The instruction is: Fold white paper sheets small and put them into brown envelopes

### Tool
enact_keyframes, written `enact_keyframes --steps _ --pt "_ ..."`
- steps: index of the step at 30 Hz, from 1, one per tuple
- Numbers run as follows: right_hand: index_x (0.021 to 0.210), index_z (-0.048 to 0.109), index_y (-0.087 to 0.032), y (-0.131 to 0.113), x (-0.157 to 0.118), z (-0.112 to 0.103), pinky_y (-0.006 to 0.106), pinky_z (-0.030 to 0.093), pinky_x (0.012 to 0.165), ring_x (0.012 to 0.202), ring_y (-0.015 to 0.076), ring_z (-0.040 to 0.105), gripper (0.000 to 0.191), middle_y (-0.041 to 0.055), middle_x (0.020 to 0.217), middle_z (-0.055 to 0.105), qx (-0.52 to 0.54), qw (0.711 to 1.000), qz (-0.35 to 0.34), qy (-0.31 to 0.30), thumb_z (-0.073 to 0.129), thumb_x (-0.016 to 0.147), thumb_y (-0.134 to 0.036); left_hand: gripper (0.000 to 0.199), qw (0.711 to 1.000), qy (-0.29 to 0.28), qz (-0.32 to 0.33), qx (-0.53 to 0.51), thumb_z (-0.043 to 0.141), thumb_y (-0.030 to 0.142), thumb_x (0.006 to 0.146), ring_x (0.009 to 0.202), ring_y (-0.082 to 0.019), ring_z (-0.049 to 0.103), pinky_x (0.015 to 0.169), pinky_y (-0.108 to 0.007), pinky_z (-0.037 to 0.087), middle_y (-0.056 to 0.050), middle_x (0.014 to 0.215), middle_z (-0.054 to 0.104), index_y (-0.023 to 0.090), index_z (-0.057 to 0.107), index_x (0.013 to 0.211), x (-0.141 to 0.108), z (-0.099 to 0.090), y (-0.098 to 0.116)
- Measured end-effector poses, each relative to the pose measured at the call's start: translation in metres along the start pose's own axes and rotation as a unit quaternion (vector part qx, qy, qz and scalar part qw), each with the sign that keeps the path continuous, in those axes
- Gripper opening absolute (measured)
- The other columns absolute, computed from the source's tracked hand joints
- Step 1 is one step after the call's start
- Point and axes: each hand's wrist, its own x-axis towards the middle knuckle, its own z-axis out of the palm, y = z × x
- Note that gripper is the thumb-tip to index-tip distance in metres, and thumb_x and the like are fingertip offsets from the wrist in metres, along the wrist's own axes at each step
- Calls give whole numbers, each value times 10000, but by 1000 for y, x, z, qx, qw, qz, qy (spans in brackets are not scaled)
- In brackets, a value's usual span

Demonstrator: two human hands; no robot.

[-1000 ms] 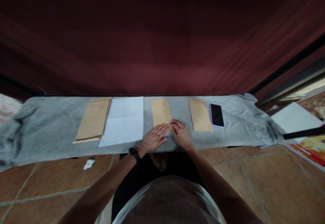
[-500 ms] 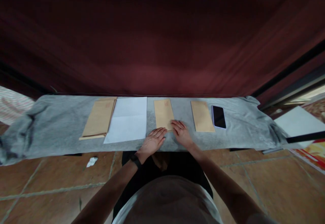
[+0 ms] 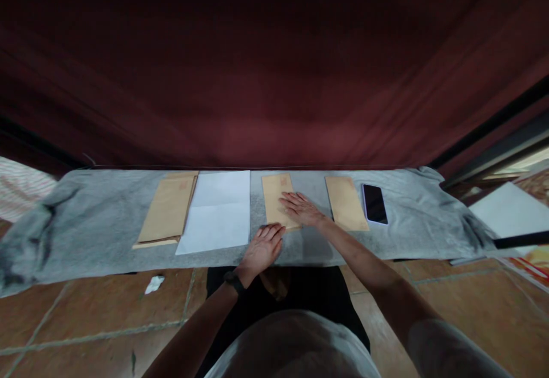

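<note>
In front of me a brown paper envelope (image 3: 277,189) lies flat on a grey cloth. My right hand (image 3: 302,209) rests palm down across its middle, fingers stretched out to the left and holding nothing. At its lower left corner my left hand (image 3: 262,246) lies flat, fingertips touching the envelope's near edge. To the right is another brown envelope (image 3: 345,203), with a dark-screened phone (image 3: 374,203) beside it. White paper sheets (image 3: 218,212) with a fold crease lie to the left. Farther left is a stack of brown envelopes (image 3: 167,206).
The grey cloth (image 3: 103,218) covers a narrow table whose front edge is close to my body. A dark red curtain (image 3: 274,80) hangs right behind it. A white board (image 3: 510,209) stands off the right end. A crumpled white tissue (image 3: 154,284) lies on the tiled floor.
My right hand has slid from the envelope's near edge up onto its middle, turning leftward. The left hand stays near the lower left corner. The whole view has shifted slightly.
</note>
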Motion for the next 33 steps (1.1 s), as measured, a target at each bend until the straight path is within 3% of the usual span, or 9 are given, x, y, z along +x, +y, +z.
enact_keyframes --steps 6,11,17,25,33 --pt "1598 298 -214 18 34 -5 461 206 1258 1528 218 278 567 57 1658 266 1 997 71 15 267 1071 -418 398 1000 -7 -1 -6 457 258 1015 1306 -235 541 1098 -422 427 -88 1419 610 201 564 1394 0 0 -1" --pt "1614 242 -166 13 33 -2 460 168 1270 1536 227 256 619 74 1662 251 4 994 107 15 237 1065 -451 390 1000 -11 -6 -6 452 262 1018 1329 -236 534 1108 -425 426 -85 1479 569 200 581 1380 1 -2 1" --pt "1600 276 -135 -4 -9 8 436 154 1280 1544 204 227 600 90 1658 264 2 998 55 13 249 1073 -421 401 1000 -9 -3 -9 448 254 1016 1354 -231 519 1130 -427 412 -87 1477 576 181 576 1389 1 -3 1" --pt "1587 309 -160 -42 -73 12 461 239 1263 1528 209 280 573 104 1635 318 3 999 -3 53 361 1071 -405 411 1000 6 -6 -8 445 255 1014 1349 -237 535 1114 -449 439 -98 1485 567 199 569 1402 0 0 2" --pt "1573 339 -152 -64 -101 8 457 262 1256 1499 220 348 583 116 1612 361 5 997 -21 69 424 1059 -414 418 1000 1 -2 -18 431 250 1019 1354 -221 526 1128 -432 427 -105 1471 579 182 559 1411 -1 2 -1"
